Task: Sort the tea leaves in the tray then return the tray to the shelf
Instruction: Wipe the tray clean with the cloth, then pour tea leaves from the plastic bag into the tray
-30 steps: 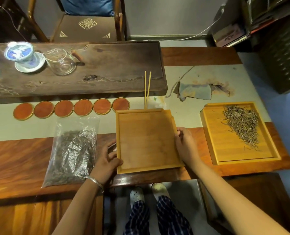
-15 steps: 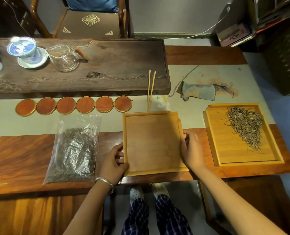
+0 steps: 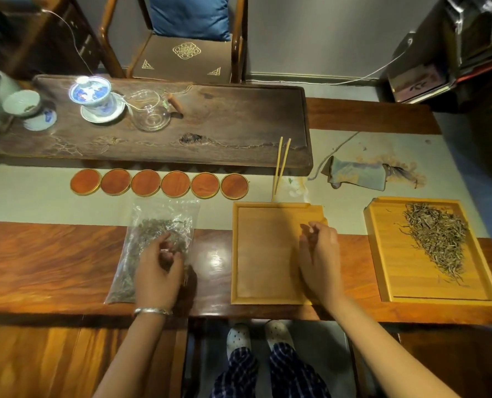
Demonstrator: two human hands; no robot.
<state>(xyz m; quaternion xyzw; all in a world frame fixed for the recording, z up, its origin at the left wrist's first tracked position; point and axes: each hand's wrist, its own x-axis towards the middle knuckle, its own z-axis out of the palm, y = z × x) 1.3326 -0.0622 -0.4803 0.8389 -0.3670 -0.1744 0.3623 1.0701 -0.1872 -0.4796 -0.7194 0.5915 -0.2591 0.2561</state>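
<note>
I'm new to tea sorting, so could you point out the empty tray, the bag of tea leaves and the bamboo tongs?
empty tray (image 3: pixel 264 254): head view, bare floor of the tray.
bag of tea leaves (image 3: pixel 150 234): head view, middle of the clear plastic.
bamboo tongs (image 3: pixel 280 168): head view, midway along the two prongs.

the near edge is pretty crowded: plastic bag of tea (image 3: pixel 152 248) on the left with the left hand (image 3: pixel 158 271) over its lower right corner, empty tray (image 3: pixel 264 254) in the middle with the right hand (image 3: pixel 319 259) over its right side, and the tray with tea leaves (image 3: pixel 434 248) further right. bare wood strips run between bag and empty tray, and between the two trays. behind, a row of six coasters (image 3: pixel 160 183) and upright bamboo tongs (image 3: pixel 280 168) block the way toward the dark tea board (image 3: pixel 210 133). open cloth-covered room sits left of the bag; a crumpled cloth (image 3: pixel 356 175) lies behind the right tray.
</note>
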